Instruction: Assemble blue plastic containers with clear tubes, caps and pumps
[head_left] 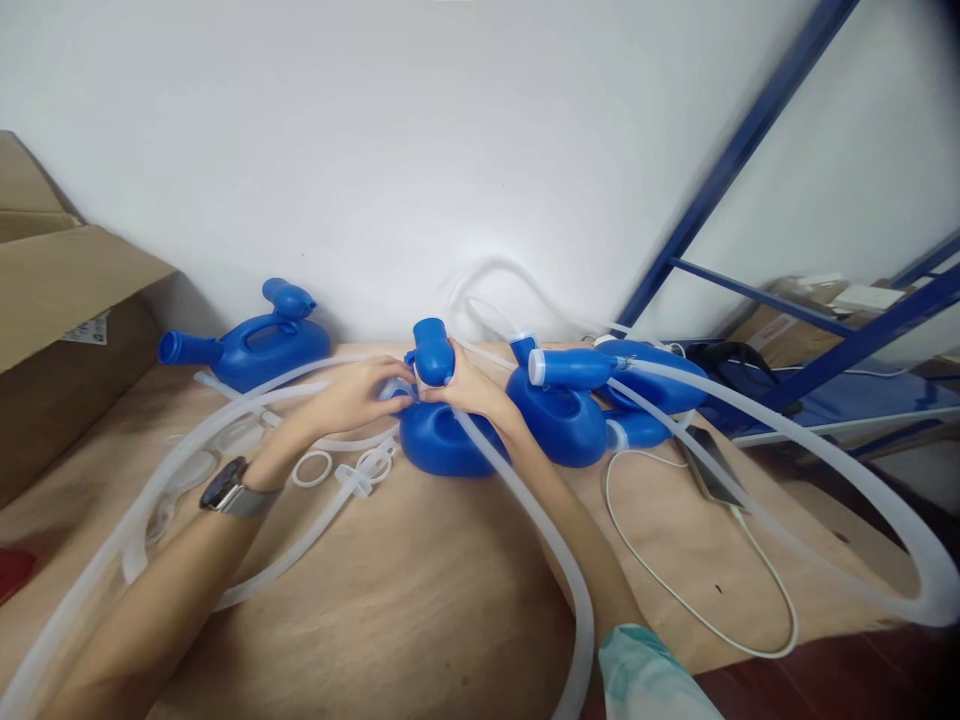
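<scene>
Both my hands meet at a blue plastic bottle point(442, 445) lying on the brown paper-covered table point(420, 600). My left hand point(360, 392), with a watch on its wrist, has its fingers closed round the white end of a translucent hose point(247, 400) at the bottle's neck. My right hand point(469, 385) grips the bottle beside its raised blue cap point(433, 350). A second translucent hose point(555, 560) runs from the bottle toward me over my right forearm.
Two more blue bottles point(559, 415) with hoses lie right of my hands, another blue bottle point(251, 345) at the back left. White rings point(311, 467) and hose loops lie on the left. A cardboard box point(67, 330) stands left; a phone point(712, 465), white cable and blue shelf frame point(750, 270) are right.
</scene>
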